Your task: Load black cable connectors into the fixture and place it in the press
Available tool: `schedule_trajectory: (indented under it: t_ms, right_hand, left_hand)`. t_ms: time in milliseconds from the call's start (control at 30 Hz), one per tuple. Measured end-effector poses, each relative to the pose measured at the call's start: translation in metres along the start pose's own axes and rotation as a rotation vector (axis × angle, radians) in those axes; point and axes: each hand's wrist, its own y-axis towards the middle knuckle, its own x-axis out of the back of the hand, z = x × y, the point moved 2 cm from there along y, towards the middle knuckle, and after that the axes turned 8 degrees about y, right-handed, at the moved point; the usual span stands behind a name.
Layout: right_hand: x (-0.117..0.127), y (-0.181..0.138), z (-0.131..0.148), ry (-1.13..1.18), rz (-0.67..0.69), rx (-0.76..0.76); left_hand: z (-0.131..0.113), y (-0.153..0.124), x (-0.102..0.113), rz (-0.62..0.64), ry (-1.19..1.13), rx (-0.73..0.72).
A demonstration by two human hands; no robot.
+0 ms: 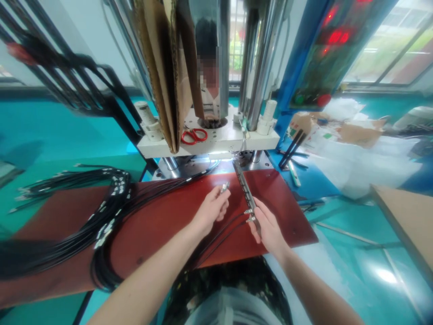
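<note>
Left hand pinches a small metal plug at a cable end, fingers closed on it, held just above the red worktop near its far edge. Right hand grips the near end of a long narrow metal bar, fingers wrapped round it; the bar runs away toward the press at the far edge. Two black cables run from the bar's near end back toward the person, their plugs seemingly seated in the bar beside the right thumb.

Step looks like seating plugs in the bar's slots. To do it well: keep the bar flat and steady, bring the plug over the next free slot beyond the seated ones, line it up with its neighbours, press fully home. Keep the loose cable from crossing the seated ones.

Big bundle of black cables lies across the left side of the worktop. Red scissors rest on the press plate.
</note>
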Motion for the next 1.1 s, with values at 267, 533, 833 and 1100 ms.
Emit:
schedule_trajectory:
  t_ms: [267,533,833,1100]
  right_hand:
    - [-0.001,0.001,0.003,-0.041,0.033,-0.042]
    - [-0.004,-0.001,0.005,-0.168,0.056,-0.008]
    - [-0.008,0.001,0.006,-0.161,0.014,-0.05]
    - [-0.001,-0.001,-0.001,-0.024,-0.016,0.003]
  left_hand:
    - [0.013,0.0,-0.019,0.118,0.165,0.107]
    - [0.01,0.001,-0.019,0.124,0.134,0.106]
    - [0.01,0.001,-0.012,0.027,0.087,-0.035]
    - [0.002,0.008,0.001,-0.025,0.072,-0.049]
